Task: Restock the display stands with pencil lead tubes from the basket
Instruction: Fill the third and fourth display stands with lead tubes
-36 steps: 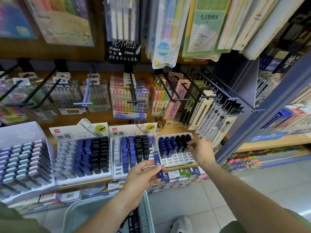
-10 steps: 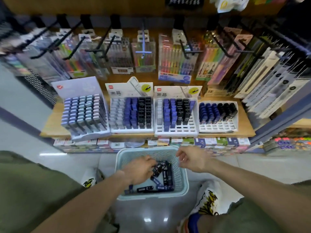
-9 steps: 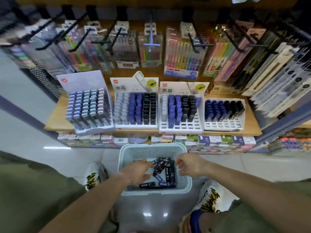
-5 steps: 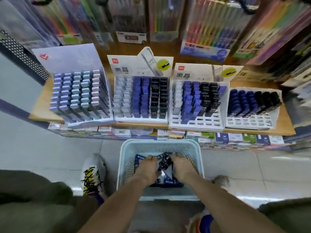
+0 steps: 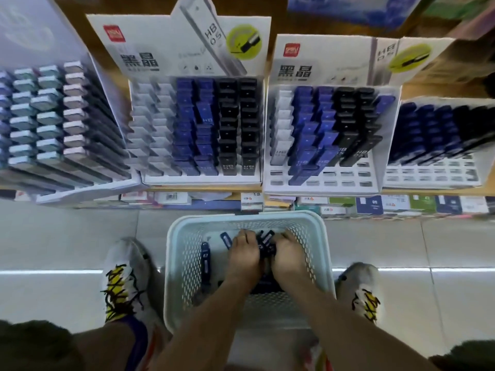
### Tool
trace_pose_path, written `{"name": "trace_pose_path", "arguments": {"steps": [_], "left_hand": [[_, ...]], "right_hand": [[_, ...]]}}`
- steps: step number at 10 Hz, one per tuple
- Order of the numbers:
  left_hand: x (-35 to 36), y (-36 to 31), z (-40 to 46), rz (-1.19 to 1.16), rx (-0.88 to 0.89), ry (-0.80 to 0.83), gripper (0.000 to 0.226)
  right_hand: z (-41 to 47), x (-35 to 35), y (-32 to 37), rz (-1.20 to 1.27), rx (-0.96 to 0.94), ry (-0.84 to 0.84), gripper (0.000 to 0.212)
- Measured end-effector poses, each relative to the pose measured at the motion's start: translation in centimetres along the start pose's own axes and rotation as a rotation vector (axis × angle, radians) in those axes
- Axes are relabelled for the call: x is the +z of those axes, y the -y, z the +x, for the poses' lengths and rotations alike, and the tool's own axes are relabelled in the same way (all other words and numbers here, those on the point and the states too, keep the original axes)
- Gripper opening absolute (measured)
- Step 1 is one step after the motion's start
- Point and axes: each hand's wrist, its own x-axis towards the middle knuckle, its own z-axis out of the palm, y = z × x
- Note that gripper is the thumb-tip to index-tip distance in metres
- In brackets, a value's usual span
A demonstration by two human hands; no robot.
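hands (image 5: 245, 254) sunk deeper, tubes (image 5: 265, 243) btwn fingers (image 5: 284, 236)

- A stationery shop aisle, seen from above.
- White cardboard display stands (image 5: 203, 129) hold rows of blue and black lead tubes (labelled HB 0.5).
- Boxed stock (image 5: 375, 204) sits under the wooden shelf (image 5: 428, 192).
- Pale tiled floor (image 5: 53, 250).

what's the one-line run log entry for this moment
step: gathering tubes | left hand: in pale blue plastic basket, on dark pencil lead tubes | right hand: same pile | grip: unclear | white display stand: front slots empty
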Motion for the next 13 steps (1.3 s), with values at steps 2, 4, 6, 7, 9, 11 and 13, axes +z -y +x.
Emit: {"name": "trace_pose_path", "arguments": {"steps": [2,4,6,7,9,11,13], "left_hand": [[-1.3,-0.9,1.1,-0.015,-0.055,0.130,0.051],[-0.9,-1.0,1.0,-0.009,-0.044,0.109,0.064],[-1.4,-0.7,1.1,-0.086,-0.016,0.101,0.046],[-1.9,-0.3,1.1,-0.088,-0.010,0.110,0.046],[-1.8,0.8,0.1,-0.326,-0.091,0.115,0.032],[-2.7,1.4,-1.2,-0.658,-0.168,0.191,0.023],[-5.1,1.4,-4.2,-0.869,-0.171,0.323,0.042]], "right_hand": [[0.4,1.0,0.3,0.337,0.158,-0.093,0.018],[0.1,0.5,0.5,0.282,0.184,-0.071,0.020],[-0.2,0.2,-0.1,0.324,0.141,-0.042,0.026],[-0.1,-0.4,0.2,0.334,0.113,-0.034,0.024],[0.3,-1.1,0.8,0.572,0.180,-0.031,0.022],[0.0,-1.1,0.7,0.813,0.230,-0.017,0.024],[-2.0,-3.8,1.1,0.809,0.154,0.064,0.052]]}}
